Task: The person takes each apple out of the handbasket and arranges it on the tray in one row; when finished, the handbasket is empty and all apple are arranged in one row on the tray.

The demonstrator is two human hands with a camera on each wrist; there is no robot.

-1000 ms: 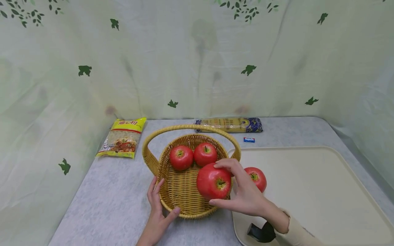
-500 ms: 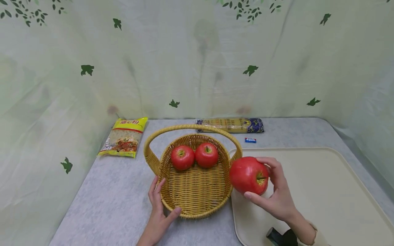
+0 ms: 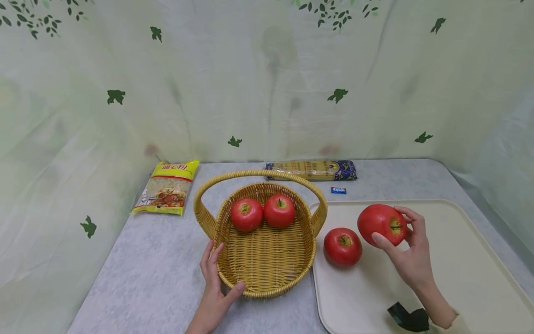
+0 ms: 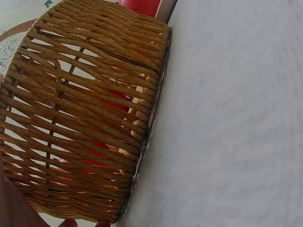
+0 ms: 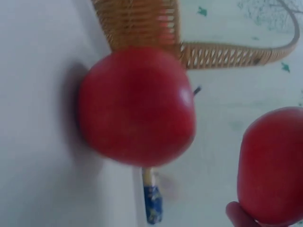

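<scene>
My right hand grips a red apple between thumb and fingers, raised over the right-hand tray. In the right wrist view this held apple is at the right, with a fingertip at its lower edge. Another red apple rests on the tray's left part, beside the basket. The round wicker basket has a tall arched handle, and two apples sit at its back. On the basket's left front rim lies my left hand, thumb at the front and fingers along the side. Woven strands of the basket fill the left wrist view.
The cream tray covers the table's right side. A yellow food packet lies at the back left, and a long pasta packet along the back edge. A small blue packet lies behind the tray. A printed curtain surrounds the table.
My right hand has carried the apple from over the basket rightward to above the tray. The apple on the tray is now fully visible. The left hand stays on the basket.
</scene>
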